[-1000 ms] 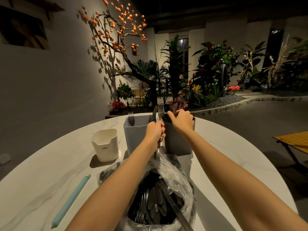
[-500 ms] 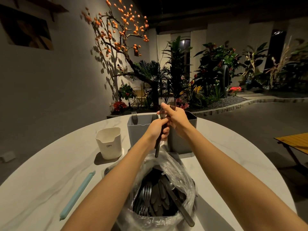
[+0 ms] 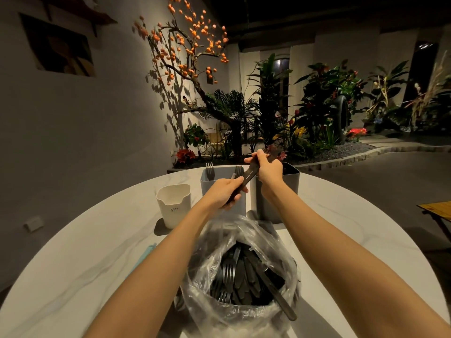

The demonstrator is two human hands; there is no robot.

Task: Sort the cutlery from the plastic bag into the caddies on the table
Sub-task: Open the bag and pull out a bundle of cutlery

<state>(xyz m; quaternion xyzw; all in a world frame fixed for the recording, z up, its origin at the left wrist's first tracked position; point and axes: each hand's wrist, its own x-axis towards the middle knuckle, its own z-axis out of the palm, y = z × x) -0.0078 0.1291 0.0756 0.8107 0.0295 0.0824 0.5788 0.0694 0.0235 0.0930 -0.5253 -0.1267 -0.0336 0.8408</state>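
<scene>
Both hands curled round one dark fork (image 3: 251,175): left hand (image 3: 223,192) gripping the handle, right hand (image 3: 267,167) pinching nearer the prongs, probably to pull it free. Held above two grey caddies (image 3: 220,189) (forks already inside). Bag (image 3: 244,269) nearest, full.

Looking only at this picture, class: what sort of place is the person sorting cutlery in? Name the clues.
Probably a café or restaurant dining area with an indoor garden. Clues: a round marble-look table, a lit planted bed beside a decorative orange-fruited tree, and cutlery caddies being stocked from a plastic bag.
</scene>
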